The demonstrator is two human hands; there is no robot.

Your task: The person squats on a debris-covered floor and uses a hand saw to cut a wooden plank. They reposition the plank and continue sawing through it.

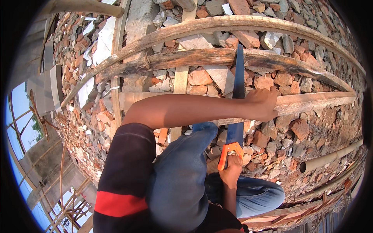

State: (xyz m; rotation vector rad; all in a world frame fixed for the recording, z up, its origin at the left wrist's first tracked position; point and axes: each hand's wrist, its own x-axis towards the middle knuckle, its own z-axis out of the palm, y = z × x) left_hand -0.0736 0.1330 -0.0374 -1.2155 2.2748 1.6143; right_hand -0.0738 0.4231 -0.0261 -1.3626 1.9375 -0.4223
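Note:
My right hand (231,170) is wrapped round the orange handle (232,148) of a handsaw. Its dark blue blade (238,77) points away from me and crosses a light wooden plank (311,101); my left forearm covers part of this crossing. Stretched across to the right, my left hand (262,103) grips the plank just right of the blade, fingers curled over it. My bent left knee (204,132) is close to the plank's near side. Beyond the plank, the blade's tip reaches over a darker, weathered pole (186,58).
Broken bricks and stones (279,79) cover the ground. A long curved-looking timber (217,24) lies farther off, and crosswise battens (181,79) run beneath the timbers. A hollow pipe (330,156) lies at the right. Poles and a concrete wall (42,155) stand at the left.

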